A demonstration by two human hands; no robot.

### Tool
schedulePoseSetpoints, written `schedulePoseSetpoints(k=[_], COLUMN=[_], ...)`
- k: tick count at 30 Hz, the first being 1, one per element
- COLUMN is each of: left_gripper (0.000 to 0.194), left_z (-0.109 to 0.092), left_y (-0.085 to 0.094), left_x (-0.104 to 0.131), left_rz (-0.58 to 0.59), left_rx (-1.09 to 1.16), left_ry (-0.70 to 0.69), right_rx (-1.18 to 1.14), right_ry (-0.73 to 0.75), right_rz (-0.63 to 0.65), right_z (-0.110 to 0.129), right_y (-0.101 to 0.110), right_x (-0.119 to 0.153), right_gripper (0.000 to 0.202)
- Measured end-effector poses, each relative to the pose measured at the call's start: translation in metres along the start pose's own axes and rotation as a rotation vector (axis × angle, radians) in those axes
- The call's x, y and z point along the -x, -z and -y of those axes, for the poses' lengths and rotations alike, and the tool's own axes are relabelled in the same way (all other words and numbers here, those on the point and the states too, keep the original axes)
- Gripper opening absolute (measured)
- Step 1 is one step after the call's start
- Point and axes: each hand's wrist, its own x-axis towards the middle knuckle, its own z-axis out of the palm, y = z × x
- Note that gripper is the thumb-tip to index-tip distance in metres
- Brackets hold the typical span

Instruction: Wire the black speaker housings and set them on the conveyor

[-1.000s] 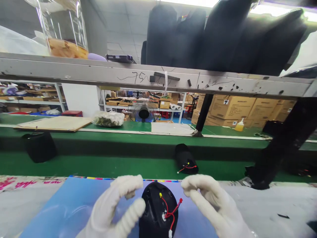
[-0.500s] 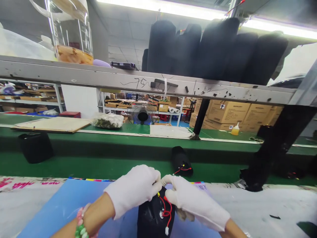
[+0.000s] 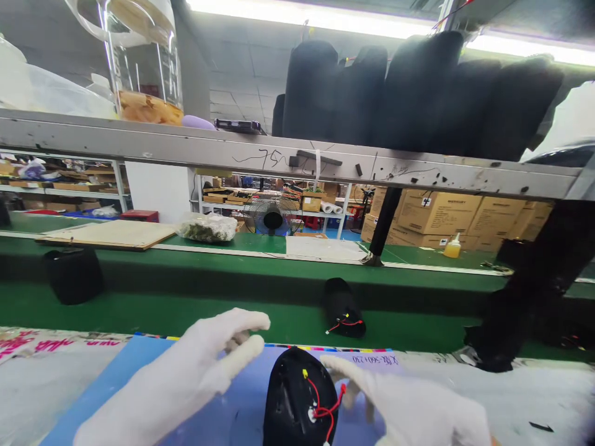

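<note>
Item: black piece [image 3: 282, 409], one, lower centre of the frame, on a blue sheet [image 3: 237, 418]; its near end runs out at the bottom edge. Fittings: red wires [image 3: 328, 409], a yellow plug [image 3: 305, 374], a red plug [image 3: 343, 389] and a pale blob [image 3: 312, 414] at the wire root.

Left hand [image 3: 181, 371]: white glove, lower left; fingers and thumb spread apart, holding nothing, beside the piece and clear of it.

Right hand [image 3: 413, 402]: white glove, lower right; fingers reach to the piece's right edge. Contact and thumb position cannot be told, nor whether anything is pinched.

Handling, as judged: probably light, with a soft, matte skin that may give slightly and should not slip much. Wires and blob look the delicate parts; best hold is by both long sides, clear of the wires, never by the plugs.

Surroundings: second piece [image 3: 341, 303], also wired, right of centre on a green bench [image 3: 186, 310]; dark block [image 3: 74, 279], left; shelf [image 3: 186, 147] across the upper frame, bearing black rolls [image 3: 418, 99], upper right, and a jar [image 3: 146, 74], upper left.
</note>
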Motion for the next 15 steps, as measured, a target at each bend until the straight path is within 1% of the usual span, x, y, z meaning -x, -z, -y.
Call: schedulePoseSetpoints(k=[2, 5, 6, 7, 8, 10, 11, 13, 14, 15], left_gripper=[0.032, 0.034, 0.034, 0.034, 0.034, 0.033, 0.032, 0.028, 0.027, 0.027], left_z=[0.009, 0.020, 0.023, 0.025, 0.026, 0.027, 0.027, 0.023, 0.021, 0.019], left_y=[0.008, 0.019, 0.022, 0.025, 0.027, 0.030, 0.030, 0.029, 0.027, 0.026], left_x=[0.001, -0.001, 0.000, 0.001, 0.002, 0.006, 0.008, 0.009, 0.009, 0.009], left_rz=[-0.057, -0.111, -0.132, -0.151, -0.172, -0.190, -0.190, -0.183, -0.181, -0.180], left_rx=[-0.012, 0.000, 0.012, 0.025, 0.036, 0.039, 0.024, -0.023, -0.045, -0.059], left_ry=[-0.008, -0.027, -0.024, -0.017, -0.011, -0.008, -0.023, -0.059, -0.070, -0.077], right_rx=[-0.034, -0.095, -0.111, -0.123, -0.128, -0.106, -0.076, 0.010, 0.059, 0.108], right_ry=[0.024, 0.051, 0.068, 0.090, 0.111, 0.145, 0.144, 0.112, 0.067, 0.035], right_rz=[0.063, 0.145, 0.143, 0.106, 0.037, -0.187, -0.286, -0.476, -0.562, -0.617], right_z=[0.002, 0.011, 0.014, 0.015, 0.016, 0.011, 0.006, -0.005, -0.011, -0.016], right_y=[-0.020, -0.052, -0.060, -0.066, -0.070, -0.072, -0.071, -0.068, -0.066, -0.065], right_x=[-0.011, -0.034, -0.043, -0.053, -0.065, -0.096, -0.114, -0.151, -0.168, -0.183], right_gripper=[0.073, 0.065, 0.067, 0.072, 0.078, 0.091, 0.090, 0.093, 0.095, 0.094])
